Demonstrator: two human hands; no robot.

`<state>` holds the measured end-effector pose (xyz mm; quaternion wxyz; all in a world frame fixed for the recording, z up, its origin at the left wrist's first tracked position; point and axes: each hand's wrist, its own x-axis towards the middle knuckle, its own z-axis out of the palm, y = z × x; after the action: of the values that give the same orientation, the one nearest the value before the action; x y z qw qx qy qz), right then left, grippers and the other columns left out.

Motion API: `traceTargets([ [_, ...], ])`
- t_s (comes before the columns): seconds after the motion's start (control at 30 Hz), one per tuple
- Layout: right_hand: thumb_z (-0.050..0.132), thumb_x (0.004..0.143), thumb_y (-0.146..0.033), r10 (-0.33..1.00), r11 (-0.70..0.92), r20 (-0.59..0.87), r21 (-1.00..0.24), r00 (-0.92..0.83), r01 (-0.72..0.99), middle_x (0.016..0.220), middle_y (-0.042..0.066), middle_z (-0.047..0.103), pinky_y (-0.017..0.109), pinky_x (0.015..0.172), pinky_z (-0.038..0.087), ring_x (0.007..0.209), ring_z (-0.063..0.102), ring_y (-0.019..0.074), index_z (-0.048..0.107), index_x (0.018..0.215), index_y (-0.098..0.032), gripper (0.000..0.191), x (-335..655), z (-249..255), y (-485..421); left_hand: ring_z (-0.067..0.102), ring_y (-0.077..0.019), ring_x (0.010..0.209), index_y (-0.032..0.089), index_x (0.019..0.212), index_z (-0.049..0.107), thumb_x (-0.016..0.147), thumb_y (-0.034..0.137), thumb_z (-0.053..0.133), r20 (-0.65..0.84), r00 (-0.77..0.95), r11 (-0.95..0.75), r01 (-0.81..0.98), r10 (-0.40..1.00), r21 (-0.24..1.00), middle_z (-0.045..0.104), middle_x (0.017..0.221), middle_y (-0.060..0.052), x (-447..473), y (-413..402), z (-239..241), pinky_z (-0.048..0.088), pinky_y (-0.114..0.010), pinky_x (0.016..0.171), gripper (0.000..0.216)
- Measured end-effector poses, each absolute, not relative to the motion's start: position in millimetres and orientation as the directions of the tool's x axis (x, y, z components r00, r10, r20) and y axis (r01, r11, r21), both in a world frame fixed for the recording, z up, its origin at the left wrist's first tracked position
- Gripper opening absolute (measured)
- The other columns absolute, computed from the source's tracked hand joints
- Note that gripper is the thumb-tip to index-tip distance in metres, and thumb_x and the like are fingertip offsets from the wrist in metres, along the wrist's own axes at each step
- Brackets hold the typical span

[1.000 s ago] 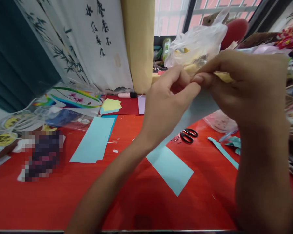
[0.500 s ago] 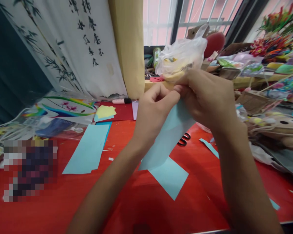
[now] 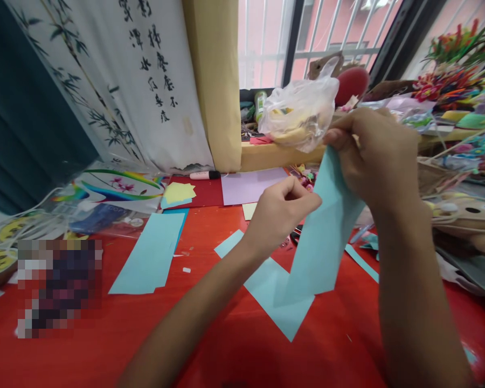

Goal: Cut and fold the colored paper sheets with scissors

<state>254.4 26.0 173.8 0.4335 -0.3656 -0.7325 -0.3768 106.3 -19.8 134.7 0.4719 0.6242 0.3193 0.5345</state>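
A strip of light blue paper [image 3: 323, 237] hangs from my right hand [image 3: 382, 156], pinched at its top corner between thumb and fingers. The thumb and forefinger of my left hand [image 3: 285, 213] are pressed together and overlap the strip's left edge in view. Whether they hold anything I cannot make out. Under the strip, another light blue sheet [image 3: 277, 307] lies at an angle on the red table, partly covered by my left forearm. Black scissors [image 3: 295, 236] show only a bit of handle between my left hand and the hanging paper.
Left of my forearm lies a light blue sheet stack [image 3: 145, 258]. Behind are yellow paper pieces [image 3: 180, 190], a marker [image 3: 205, 175] and lilac paper [image 3: 248, 186]. A plastic bag [image 3: 299, 113] sits on the sill. Crafts crowd the right; a thin blue strip [image 3: 362, 264] lies nearby.
My hands have come apart: the right moved right, carrying the paper strip, and the left moved lower and away from the top corner. Lilac paper behind has come into view.
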Motion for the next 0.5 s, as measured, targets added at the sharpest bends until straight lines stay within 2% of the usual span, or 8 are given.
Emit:
traceTargets([
  [0.13,0.042,0.090,-0.029,0.175,0.390,0.938,0.213,-0.299,0.896,0.068,0.008,0.061,0.030,0.068,0.042,0.070,0.052,0.0180,0.058,0.080,-0.015,0.023,265,176,25,0.031,-0.0060,0.051,0.018,0.055,0.034,0.066,0.016,0.052,0.349,0.286,-0.341,-0.079,0.892,0.937,0.033,0.054,0.006,107,-20,134,0.026,-0.021,0.046,0.022],
  [0.27,0.038,0.090,-0.032,0.152,0.333,0.962,0.165,-0.226,0.928,0.076,0.009,0.064,0.033,0.072,0.042,0.077,0.055,0.0209,0.060,0.082,-0.016,0.028,278,178,24,0.033,-0.0062,0.051,0.018,0.056,0.036,0.066,0.019,0.053,0.317,0.350,-0.336,-0.007,0.881,0.942,0.037,0.055,0.006,108,-23,133,0.026,-0.022,0.046,0.020],
  [0.37,0.034,0.091,-0.037,0.100,0.259,0.977,0.157,-0.189,0.953,0.073,0.009,0.064,0.034,0.070,0.043,0.075,0.056,0.0221,0.060,0.080,-0.018,0.034,290,179,28,0.035,-0.0065,0.051,0.019,0.058,0.036,0.066,0.022,0.053,0.252,0.411,-0.299,0.054,0.876,0.953,0.039,0.056,0.005,110,-26,132,0.027,-0.022,0.046,0.019],
  [0.5,0.037,0.088,-0.038,0.074,0.194,0.988,0.115,-0.132,0.974,0.070,0.009,0.062,0.034,0.068,0.043,0.076,0.056,0.0238,0.062,0.081,-0.018,0.033,301,179,32,0.034,-0.0069,0.051,0.019,0.059,0.035,0.066,0.025,0.052,0.183,0.469,-0.272,0.128,0.864,0.954,0.038,0.056,0.005,107,-28,135,0.025,-0.022,0.045,0.019],
])
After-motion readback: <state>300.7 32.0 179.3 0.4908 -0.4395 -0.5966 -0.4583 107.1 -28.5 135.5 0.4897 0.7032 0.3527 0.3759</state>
